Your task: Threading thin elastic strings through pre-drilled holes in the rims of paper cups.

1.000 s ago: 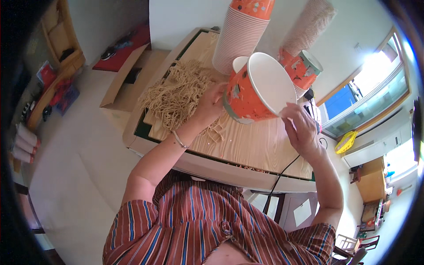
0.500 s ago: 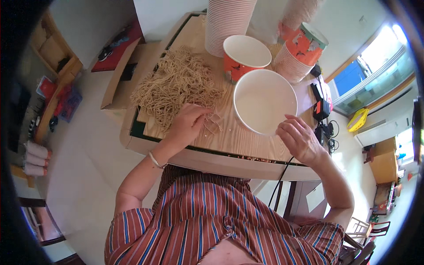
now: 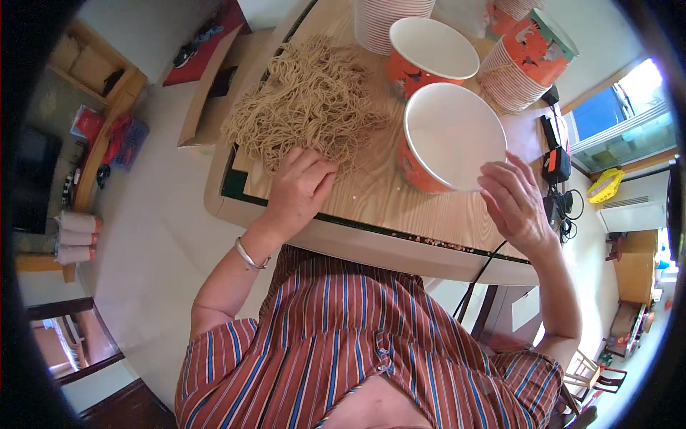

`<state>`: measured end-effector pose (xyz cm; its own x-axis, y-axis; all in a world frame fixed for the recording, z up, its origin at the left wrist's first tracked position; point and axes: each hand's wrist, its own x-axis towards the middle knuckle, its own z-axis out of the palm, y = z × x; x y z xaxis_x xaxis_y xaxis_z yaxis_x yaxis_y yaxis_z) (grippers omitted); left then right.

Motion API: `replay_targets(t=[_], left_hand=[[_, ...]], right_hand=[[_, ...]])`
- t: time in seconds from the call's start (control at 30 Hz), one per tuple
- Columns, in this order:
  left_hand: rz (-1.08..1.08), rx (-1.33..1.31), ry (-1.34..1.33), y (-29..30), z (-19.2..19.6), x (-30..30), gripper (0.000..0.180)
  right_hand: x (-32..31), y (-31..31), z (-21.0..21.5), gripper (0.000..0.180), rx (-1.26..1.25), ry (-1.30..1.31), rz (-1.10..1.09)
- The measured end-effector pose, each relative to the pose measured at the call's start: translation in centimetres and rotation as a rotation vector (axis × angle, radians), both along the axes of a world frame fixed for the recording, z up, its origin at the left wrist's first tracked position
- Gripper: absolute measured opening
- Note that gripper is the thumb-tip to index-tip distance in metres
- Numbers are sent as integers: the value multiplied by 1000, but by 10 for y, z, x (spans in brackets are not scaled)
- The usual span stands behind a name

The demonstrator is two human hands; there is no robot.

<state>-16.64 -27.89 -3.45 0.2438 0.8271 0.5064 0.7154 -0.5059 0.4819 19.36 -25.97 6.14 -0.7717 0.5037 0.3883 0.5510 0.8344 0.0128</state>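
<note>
A loose heap of thin tan strings [image 3: 307,100] lies on the left part of the wooden board. My left hand [image 3: 296,189] is at the heap's near edge, fingers bent and pressed together on the strings; the fingertips are partly hidden. To the right stands a large paper bucket [image 3: 454,132], white inside and orange outside, its mouth facing up toward me. My right hand [image 3: 518,204] has its curled fingers on the bucket's near right rim. Behind this one is another orange paper bucket [image 3: 432,46], upright and apart from my hands.
A tall stack of white paper buckets [image 3: 389,25] rises at the back. Another stack with orange patterned sides [image 3: 532,57] leans at the back right. Black adapters and cables [image 3: 561,171] lie along the right edge. A cardboard box [image 3: 214,93] stands beyond the table's left side.
My view has shifted, so the table sits higher. My left hand has drawn back to the heap; a strand spread beside its fingers no longer shows there. My right hand stays at the bucket's rim.
</note>
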Motion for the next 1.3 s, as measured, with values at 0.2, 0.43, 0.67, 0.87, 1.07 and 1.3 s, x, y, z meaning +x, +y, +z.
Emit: replay_targets(t=[0.2,0.43,0.67,0.87,1.07,1.3], left_hand=[[-122,161,248,1,-11,4,11],[-297,113,379,17,1,8,14],[-367,185,437,29,-8,13,18],[-325,156,356,28,-17,13,14],[-189,24,-77,18,-10,7,12],[-116,33,-231,-1,1,9,19]], right_hand=[[-35,-26,6,38,-55,29,193],[-85,-32,-27,38,-260,-51,442],[-104,-33,-60,36,-323,28,465],[-112,-32,-76,22,-535,86,364],[-134,-41,-83,13,-773,495,-55],[-161,-41,-90,17,-1042,829,-333]])
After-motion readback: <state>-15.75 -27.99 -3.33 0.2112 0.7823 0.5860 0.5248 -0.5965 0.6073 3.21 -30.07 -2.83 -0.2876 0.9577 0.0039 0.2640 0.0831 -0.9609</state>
